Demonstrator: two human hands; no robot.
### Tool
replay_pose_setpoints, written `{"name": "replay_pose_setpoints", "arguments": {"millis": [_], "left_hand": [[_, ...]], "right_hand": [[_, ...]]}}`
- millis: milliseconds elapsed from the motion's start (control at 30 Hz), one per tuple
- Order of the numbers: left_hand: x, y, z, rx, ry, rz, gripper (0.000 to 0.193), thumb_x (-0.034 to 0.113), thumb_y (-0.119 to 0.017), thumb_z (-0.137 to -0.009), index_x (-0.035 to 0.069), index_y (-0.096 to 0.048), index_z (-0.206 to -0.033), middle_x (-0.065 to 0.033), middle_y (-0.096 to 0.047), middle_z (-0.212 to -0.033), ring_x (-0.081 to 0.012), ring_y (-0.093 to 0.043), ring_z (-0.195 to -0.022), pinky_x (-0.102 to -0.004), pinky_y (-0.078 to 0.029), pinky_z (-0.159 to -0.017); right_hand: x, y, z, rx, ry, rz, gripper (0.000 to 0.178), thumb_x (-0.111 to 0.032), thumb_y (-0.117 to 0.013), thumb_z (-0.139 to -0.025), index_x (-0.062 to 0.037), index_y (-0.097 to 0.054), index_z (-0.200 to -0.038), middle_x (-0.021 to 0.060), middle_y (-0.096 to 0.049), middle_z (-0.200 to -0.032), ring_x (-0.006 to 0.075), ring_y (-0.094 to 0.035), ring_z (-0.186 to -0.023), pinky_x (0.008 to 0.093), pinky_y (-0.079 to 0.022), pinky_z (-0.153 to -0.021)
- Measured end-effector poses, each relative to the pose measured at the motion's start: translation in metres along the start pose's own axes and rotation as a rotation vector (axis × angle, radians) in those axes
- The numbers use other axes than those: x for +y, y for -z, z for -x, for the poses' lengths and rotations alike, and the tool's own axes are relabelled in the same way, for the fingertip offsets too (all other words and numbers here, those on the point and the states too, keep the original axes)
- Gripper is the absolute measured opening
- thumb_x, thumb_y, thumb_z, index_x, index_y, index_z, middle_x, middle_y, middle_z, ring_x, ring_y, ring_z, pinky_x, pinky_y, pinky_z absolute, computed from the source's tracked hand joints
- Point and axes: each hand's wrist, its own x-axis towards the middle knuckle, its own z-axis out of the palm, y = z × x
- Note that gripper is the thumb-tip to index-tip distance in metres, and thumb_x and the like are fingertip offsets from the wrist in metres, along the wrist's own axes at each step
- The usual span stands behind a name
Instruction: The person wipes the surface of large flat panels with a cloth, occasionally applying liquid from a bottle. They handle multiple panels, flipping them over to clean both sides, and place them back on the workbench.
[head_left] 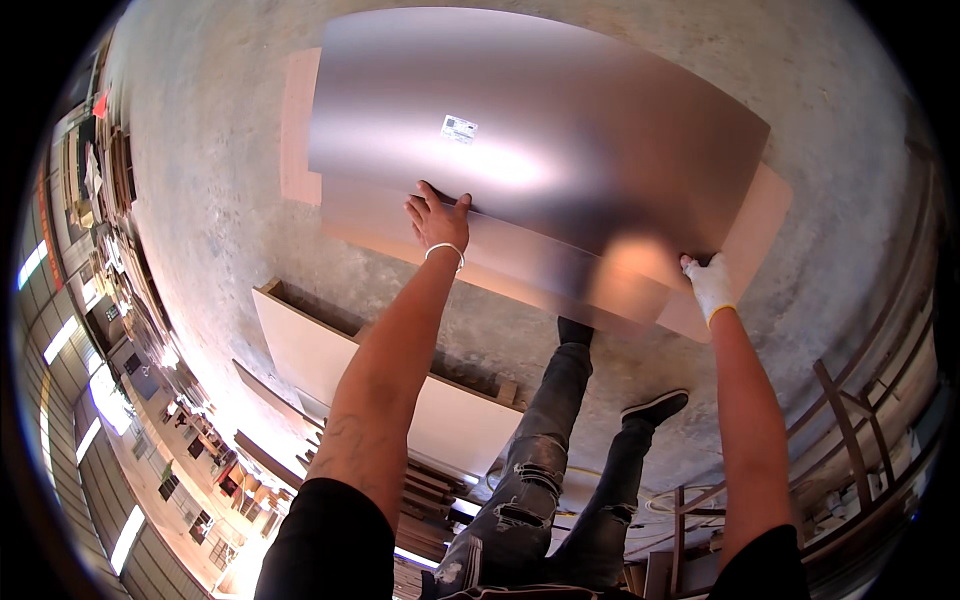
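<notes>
Big, glossy grey-brown rectangular sheet (560, 110), lying across pale pinkish-brown boards (300, 130), could skid and scuff under uneven pushing! Bare left hand (438, 222): fingers splayed at its near edge; white-gloved right hand (711, 286): fingers at its corner, grip, can't tell!

**Arrangement of a sheet, its supports and the surrounding floor**

The sheet (560, 110) lies on underlying panels (300, 130), which project beyond its left and right ends and along its near edge; a label (459, 129) sits on it, left of centre. The left hand (437, 220) is at the near edge, left of the middle; the right hand (711, 286) is at the near right corner. Floor (220, 120) surrounds the stack. Nearer and to the left, a long boxlike piece (310, 340) lies beneath the left forearm. The legs (540, 460) stand right of it. Boards (120, 170) line the far left; a frame (845, 430) stands at lower right.
</notes>
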Motion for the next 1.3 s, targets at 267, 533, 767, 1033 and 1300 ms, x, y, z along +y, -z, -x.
{"name": "replay_pose_setpoints", "arguments": {"millis": [267,533,767,1033,1300], "left_hand": [[-0.01,0.01,0.026,-0.07,-0.023,-0.147,0.098,0.061,-0.059,-0.099,0.008,-0.014,-0.167,-0.014,-0.01,-0.176,-0.0297,-0.01,-0.162,-0.0496,-0.018,-0.128],[-0.069,-0.014,0.03,-0.056,-0.062,-0.22,0.101,0.063,-0.06,-0.097,0.005,-0.014,-0.166,-0.0232,-0.014,-0.173,-0.0397,-0.016,-0.159,-0.0512,-0.024,-0.127],[-0.096,-0.014,0.006,-0.014,-0.14,-0.125,0.098,0.054,-0.065,-0.098,0.005,-0.014,-0.166,-0.0292,-0.016,-0.17,-0.0458,-0.022,-0.156,-0.0498,-0.027,-0.125],[-0.019,-0.027,0.17,-0.481,-0.596,-0.081,0.083,0.022,-0.068,-0.095,0.008,-0.025,-0.165,-0.0336,-0.019,-0.167,-0.0497,-0.031,-0.151,-0.0476,-0.034,-0.122],[0.077,-0.01,0.44,-0.784,-0.909,-0.067,0.055,0.023,-0.07,-0.091,0.0,-0.061,-0.14,-0.0245,-0.064,-0.138,-0.0385,-0.06,-0.131,-0.0434,-0.046,-0.113]], "right_hand": [[0.028,-0.005,0.018,-0.006,-0.024,-0.001,0.04,-0.015,-0.081,-0.088,0.0112,-0.057,-0.105,0.0158,-0.07,-0.09,0.0209,-0.069,-0.082,0.0397,-0.055,-0.074],[0.066,-0.029,0.049,0.041,-0.036,0.273,0.061,-0.036,-0.085,-0.082,0.0128,-0.061,-0.11,0.0301,-0.071,-0.101,0.0435,-0.071,-0.098,0.0494,-0.054,-0.087],[0.033,-0.03,0.043,-0.14,-0.118,0.088,0.074,-0.038,-0.082,-0.085,0.0108,-0.052,-0.133,0.0357,-0.062,-0.131,0.0471,-0.062,-0.124,0.0508,-0.049,-0.105],[0.073,0.041,0.183,-0.194,-0.022,0.099,0.046,-0.032,-0.057,-0.093,-0.0036,-0.065,-0.127,0.0279,-0.066,-0.129,0.0459,-0.062,-0.122,0.0518,-0.049,-0.104],[0.245,0.116,0.439,-0.013,-0.028,-0.131,0.04,-0.026,-0.06,-0.09,-0.0018,-0.069,-0.12,0.0277,-0.072,-0.109,0.0443,-0.069,-0.104,0.0534,-0.054,-0.09]]}}
